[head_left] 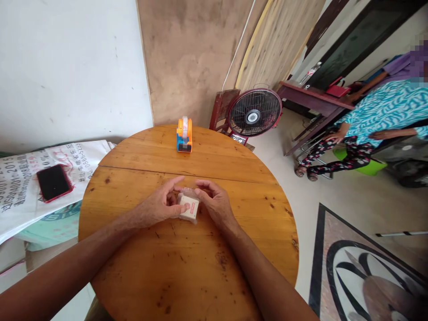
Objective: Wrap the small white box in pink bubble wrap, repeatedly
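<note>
Round wooden table (pixel 160 267), with an orange-and-blue tape dispenser (pixel 185 136) holding a roll at its far side. Around the table's middle, a clear plastic bag (pixel 193 220) encloses a small pale box (pixel 190 206). The left hand (pixel 157 203) grips bag and box from the left; the right hand (pixel 216 203) curls at the bag's far right corner, whether pinching I cannot tell.

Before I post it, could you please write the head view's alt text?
A left hand holds a wrapped box, the right hand at its edge, at a round table with a tape dispenser. A phone lies on a sack to the left; a fan and seated person are to the right.
</note>
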### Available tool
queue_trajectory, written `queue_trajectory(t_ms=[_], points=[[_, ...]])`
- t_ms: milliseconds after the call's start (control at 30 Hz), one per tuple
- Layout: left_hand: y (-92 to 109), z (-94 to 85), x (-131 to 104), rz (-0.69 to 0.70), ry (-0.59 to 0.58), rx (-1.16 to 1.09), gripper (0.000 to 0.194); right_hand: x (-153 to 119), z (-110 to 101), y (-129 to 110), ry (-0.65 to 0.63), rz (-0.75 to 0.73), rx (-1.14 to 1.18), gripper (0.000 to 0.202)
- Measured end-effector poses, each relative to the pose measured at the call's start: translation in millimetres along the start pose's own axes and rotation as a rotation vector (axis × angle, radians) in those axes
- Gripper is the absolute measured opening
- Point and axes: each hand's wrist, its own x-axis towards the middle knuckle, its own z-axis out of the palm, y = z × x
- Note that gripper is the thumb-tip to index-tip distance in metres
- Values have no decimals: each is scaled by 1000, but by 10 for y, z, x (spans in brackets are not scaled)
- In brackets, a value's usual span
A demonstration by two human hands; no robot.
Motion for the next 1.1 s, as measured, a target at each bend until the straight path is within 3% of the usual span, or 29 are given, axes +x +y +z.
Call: queue_trajectory(t_ms=[167, 500, 767, 1100], points=[[12, 4, -7, 16, -48, 23, 91, -3, 0, 2, 46, -188, -16, 10], [108, 52, 2, -49, -28, -153, 79, -114, 46, -157, -16, -289, -90, 12], [178, 47, -16, -120, 32, -147, 72, -137, 42, -119, -80, -521, -366, 12], [264, 20, -38, -101, 26, -126, 65, -136, 3, -134, -70, -782, -696, 8]])
